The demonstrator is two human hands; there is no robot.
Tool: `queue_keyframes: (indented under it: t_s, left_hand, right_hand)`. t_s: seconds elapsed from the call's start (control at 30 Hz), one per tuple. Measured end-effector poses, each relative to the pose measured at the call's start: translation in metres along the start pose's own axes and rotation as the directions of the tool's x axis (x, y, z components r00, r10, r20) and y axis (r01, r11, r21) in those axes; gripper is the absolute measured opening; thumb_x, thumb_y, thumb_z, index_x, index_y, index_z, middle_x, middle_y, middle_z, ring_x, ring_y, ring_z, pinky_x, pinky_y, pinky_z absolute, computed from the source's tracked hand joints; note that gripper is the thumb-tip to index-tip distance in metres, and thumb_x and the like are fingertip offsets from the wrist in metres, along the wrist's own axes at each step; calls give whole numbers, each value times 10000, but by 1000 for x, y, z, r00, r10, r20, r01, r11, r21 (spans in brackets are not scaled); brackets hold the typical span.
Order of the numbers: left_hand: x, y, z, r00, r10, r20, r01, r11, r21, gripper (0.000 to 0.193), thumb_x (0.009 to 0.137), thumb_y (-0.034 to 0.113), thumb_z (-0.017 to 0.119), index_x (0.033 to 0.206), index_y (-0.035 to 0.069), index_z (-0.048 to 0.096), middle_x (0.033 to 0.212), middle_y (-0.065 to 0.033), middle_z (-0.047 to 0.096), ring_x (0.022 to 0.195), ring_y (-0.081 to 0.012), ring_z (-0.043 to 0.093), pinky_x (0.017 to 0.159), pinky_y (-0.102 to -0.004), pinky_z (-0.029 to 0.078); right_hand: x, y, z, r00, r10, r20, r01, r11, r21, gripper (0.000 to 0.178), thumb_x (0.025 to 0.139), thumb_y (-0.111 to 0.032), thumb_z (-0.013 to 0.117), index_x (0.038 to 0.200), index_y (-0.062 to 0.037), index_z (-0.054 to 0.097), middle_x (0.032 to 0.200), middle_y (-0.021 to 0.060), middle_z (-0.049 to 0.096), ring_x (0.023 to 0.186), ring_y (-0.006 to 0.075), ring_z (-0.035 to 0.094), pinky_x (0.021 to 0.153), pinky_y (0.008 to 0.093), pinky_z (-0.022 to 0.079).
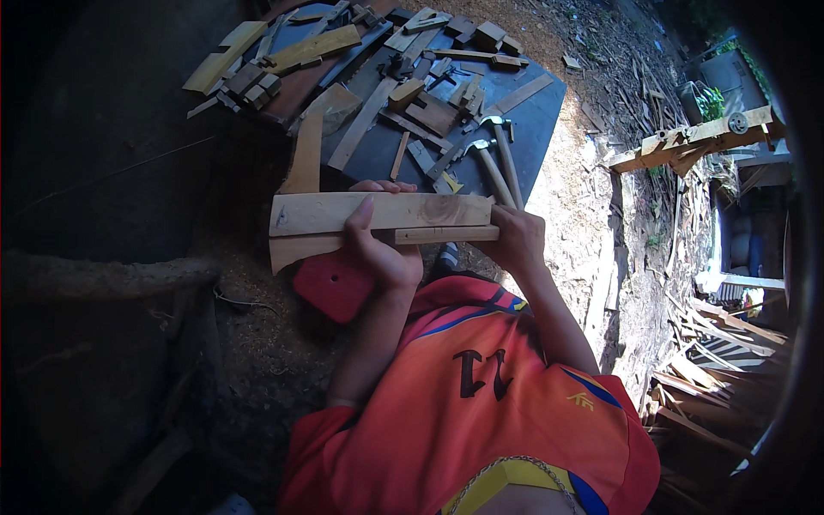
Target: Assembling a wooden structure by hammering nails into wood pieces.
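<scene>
Across my lap side of the table I hold a joined piece of pale wood. Its main part is a wide wooden board (386, 211) with a knot near the right end. A narrower wooden strip (446, 234) lies along its near edge, and an upright wooden piece (305, 154) stands out from the far left. My left hand (384, 253) is closed round the middle of the board, thumb on top and fingertips showing beyond the far edge. My right hand (517, 239) grips the right end, with some fingers hidden. A red flat thing with a small hole (333, 283) is below the left end.
A dark table (536, 103) ahead bears several wood offcuts (429, 116) and two hammers (491, 167) near its right side. Wood shavings cover the ground. At the far right stand a wooden beam (687, 142) and a pile of planks (712, 378). A branch-like pole (112, 279) crosses the left.
</scene>
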State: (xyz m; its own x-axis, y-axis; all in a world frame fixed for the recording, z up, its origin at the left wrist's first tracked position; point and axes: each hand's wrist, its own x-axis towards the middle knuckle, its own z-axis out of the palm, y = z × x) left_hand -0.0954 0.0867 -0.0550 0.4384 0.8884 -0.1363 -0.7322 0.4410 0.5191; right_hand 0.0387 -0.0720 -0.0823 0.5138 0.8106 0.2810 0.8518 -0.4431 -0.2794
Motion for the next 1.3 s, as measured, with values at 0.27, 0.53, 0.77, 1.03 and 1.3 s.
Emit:
queue_keyframes:
  t_s: [0.27,0.53,0.77,1.03,1.3]
  left_hand:
    - [-16,-5,2,977,-107,183,55,962,268,304,942,263,575,1151,46,537,1128,-153,639,1147,-284,625,1153,-475,415]
    - [-1,-8,-34,936,-284,208,125,820,558,575,1043,371,599,1463,-14,513,1439,-133,587,1357,-220,536,1165,-370,387]
    - [-6,-14,-58,723,74,687,-688,-9,726,626,865,201,819,1393,20,535,1331,-158,565,1256,-337,574,1078,-446,473]
    - [45,-16,-38,490,-318,812,-864,-301,403,858,757,534,849,1405,77,522,1308,-137,585,1266,-327,566,1096,-479,446]
    - [43,-28,-60,470,-365,804,-883,-210,421,683,657,387,925,1185,74,626,1012,-70,645,956,-265,651,878,-396,506]
  right_hand:
    - [-18,37,19,998,-43,-52,50,988,145,311,619,-318,923,818,-152,751,707,58,696,653,289,700,587,403,541]
    - [-11,22,-13,966,229,123,-217,971,-102,335,782,-448,856,893,-144,769,768,98,740,705,317,730,638,444,567]
    - [24,25,-35,895,351,275,-260,912,-319,377,858,-477,781,1061,-163,729,787,126,745,770,337,750,705,478,579]
    - [29,-11,-44,906,163,391,-32,947,-320,326,866,-445,759,991,-148,714,750,124,731,722,343,746,660,470,582]
    - [21,-9,-34,872,133,472,22,951,-309,369,848,-477,767,930,-124,695,728,125,717,699,329,739,634,462,570]
